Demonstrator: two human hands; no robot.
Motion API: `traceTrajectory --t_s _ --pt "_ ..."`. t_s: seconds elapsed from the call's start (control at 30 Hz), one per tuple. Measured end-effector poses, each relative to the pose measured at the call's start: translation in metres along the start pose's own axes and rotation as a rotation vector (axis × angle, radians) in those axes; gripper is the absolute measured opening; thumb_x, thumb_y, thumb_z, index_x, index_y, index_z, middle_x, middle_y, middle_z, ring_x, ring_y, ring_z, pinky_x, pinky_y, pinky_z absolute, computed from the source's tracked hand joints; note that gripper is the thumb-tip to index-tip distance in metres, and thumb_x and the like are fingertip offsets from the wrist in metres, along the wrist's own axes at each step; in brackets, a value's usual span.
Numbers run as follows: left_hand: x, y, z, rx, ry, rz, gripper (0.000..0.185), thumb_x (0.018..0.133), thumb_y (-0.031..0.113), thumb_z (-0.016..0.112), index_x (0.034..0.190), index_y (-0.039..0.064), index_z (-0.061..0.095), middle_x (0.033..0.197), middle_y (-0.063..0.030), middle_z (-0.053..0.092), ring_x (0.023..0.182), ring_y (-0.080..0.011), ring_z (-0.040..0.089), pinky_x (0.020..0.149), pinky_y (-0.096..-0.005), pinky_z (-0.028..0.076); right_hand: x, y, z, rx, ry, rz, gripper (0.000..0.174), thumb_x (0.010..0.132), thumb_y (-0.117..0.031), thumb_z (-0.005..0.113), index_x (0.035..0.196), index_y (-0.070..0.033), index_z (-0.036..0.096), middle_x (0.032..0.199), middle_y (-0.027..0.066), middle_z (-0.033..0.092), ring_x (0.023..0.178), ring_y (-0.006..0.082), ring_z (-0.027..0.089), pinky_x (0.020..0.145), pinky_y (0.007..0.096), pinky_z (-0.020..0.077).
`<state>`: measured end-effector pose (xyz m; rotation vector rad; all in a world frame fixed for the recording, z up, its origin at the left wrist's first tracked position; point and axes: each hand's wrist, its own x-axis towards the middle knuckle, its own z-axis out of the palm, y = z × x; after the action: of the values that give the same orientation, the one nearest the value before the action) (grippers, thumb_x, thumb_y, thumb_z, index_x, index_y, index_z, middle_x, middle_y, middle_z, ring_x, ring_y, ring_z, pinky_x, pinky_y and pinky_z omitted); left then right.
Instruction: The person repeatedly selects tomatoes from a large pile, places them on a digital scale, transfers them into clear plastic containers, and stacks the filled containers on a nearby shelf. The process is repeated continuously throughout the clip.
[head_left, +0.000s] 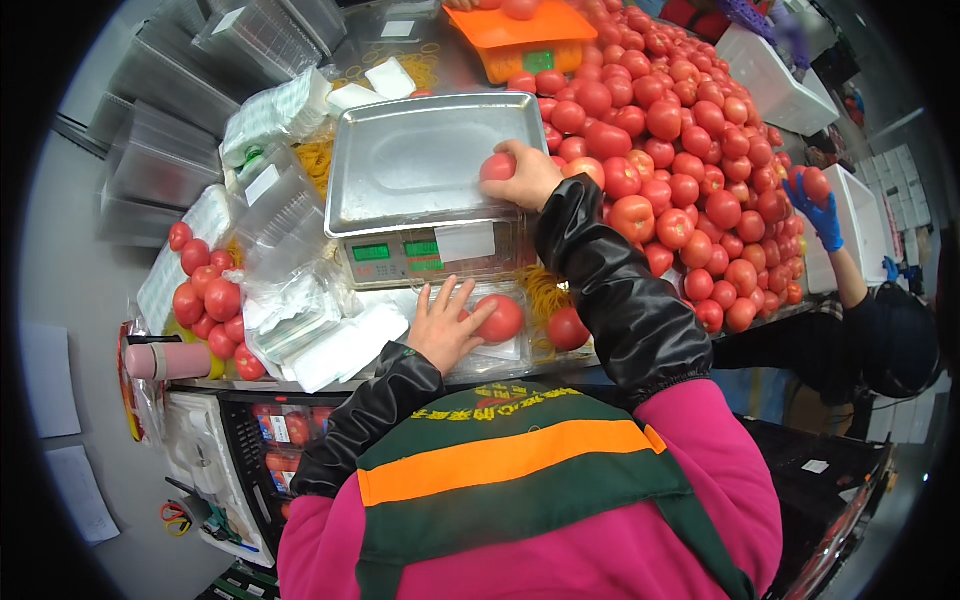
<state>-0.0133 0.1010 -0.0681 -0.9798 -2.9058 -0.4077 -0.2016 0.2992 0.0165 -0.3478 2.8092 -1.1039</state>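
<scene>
My right hand (531, 178) grips a tomato (497, 167) at the right side of the steel weighing pan (420, 161). Whether that tomato touches the pan, I cannot tell. Below the pan, the scale's lit display panel (416, 255) faces me, partly covered by a white paper. My left hand (448, 330) has its fingers spread over a clear plastic tray (487, 365) in front of the scale. Inside the tray, a large tomato (501, 319) lies against or beside its thumb. Part of another tomato shows behind my left fingers.
A big heap of tomatoes (675, 165) covers the right side. Stacked clear trays (169, 142), white pads (277, 109) and loose rubber bands (544, 292) surround the scale. An orange scale (525, 37) stands beyond. At right, a co-worker's blue-gloved hand (817, 210) holds a tomato.
</scene>
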Motion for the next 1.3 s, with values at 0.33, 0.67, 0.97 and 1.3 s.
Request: traceTrajectory --t_s 0.33,0.67,0.97,1.3 --pt "0.003 -0.027 0.001 -0.395 0.160 -0.021 0.044 0.086 0.012 0.063 0.129 0.008 0.055 0.127 -0.0147 0.057 0.125 -0.0292 0.049 0.109 -0.0436 0.033 -0.168 -0.026 0.057 0.138 -0.221 -0.797 0.059 0.073 -0.023 0.076 0.124 -0.005 0.052 0.116 0.0202 0.053 0.108 0.0404 0.053 0.095 0.0464 0.0441" --pt "-0.008 -0.039 0.000 -1.450 0.503 -0.629 0.055 0.101 0.024 0.045 0.148 0.003 0.026 0.147 -0.0163 0.036 0.136 -0.0281 0.035 0.110 -0.0396 0.030 -0.216 0.037 0.057 -0.040 -0.105 -0.033 0.040 0.093 -0.014 0.056 0.127 0.004 0.048 0.096 0.0192 0.059 0.081 0.0301 0.063 0.069 0.0371 0.0528" --pt "-0.073 -0.016 -0.010 -0.999 0.425 -0.633 0.053 0.085 0.016 0.070 0.130 -0.001 0.048 0.114 -0.0123 0.056 0.108 -0.0220 0.056 0.088 -0.0329 0.047 -0.232 0.051 0.062 1.347 -0.449 0.671 0.045 0.098 -0.017 0.053 0.137 -0.002 0.037 0.111 0.0095 0.050 0.095 0.0205 0.060 0.086 0.0360 0.0529" --pt "-0.096 -0.019 -0.010 -1.617 0.530 -0.844 0.029 0.091 0.012 0.065 0.111 0.006 0.045 0.099 -0.0059 0.057 0.085 -0.0125 0.060 0.071 -0.0249 0.050 -0.216 0.020 0.094 1.184 -0.540 0.306 0.031 0.080 0.008 0.064 0.099 -0.005 0.044 0.089 0.0041 0.052 0.080 0.0119 0.057 0.072 0.0261 0.0503"
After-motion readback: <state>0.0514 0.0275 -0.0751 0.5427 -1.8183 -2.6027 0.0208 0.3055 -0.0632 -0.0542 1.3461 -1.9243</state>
